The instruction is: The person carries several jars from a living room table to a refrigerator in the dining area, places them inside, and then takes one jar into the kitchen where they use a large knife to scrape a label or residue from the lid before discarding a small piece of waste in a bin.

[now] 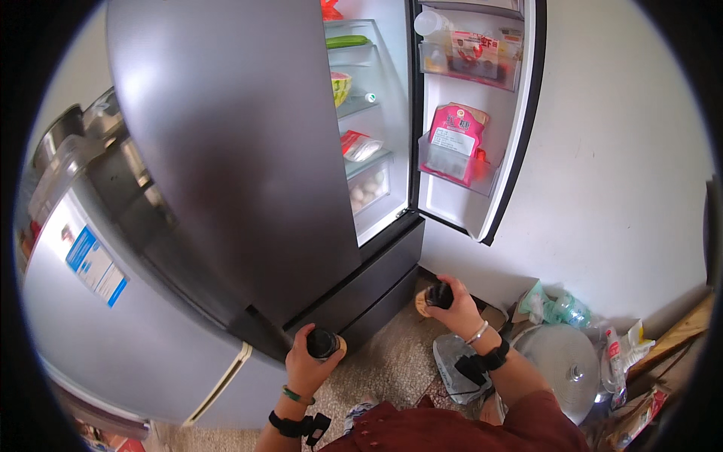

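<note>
My left hand (305, 365) is closed around a jar with a round black lid (322, 343); a bit of tan label shows at its side. My right hand (461, 309) grips a second black-lidded jar (438, 295), tilted, with a tan part facing left. Both jars are held in the air in front of the dark grey refrigerator (241, 151). Its right door (482, 113) stands open, and its left door is closed. On the inner shelves are a cut watermelon (340, 89), a green vegetable (347, 41) and a red-and-white packet (360, 145).
A pink bag (458, 139) and a red-and-white package (474, 54) sit in the door racks. At the left stands a silver-grey appliance (143, 301). Near my right arm are a large clear round lid (557, 365), plastic bottles (570, 310) and a plastic bag (454, 369).
</note>
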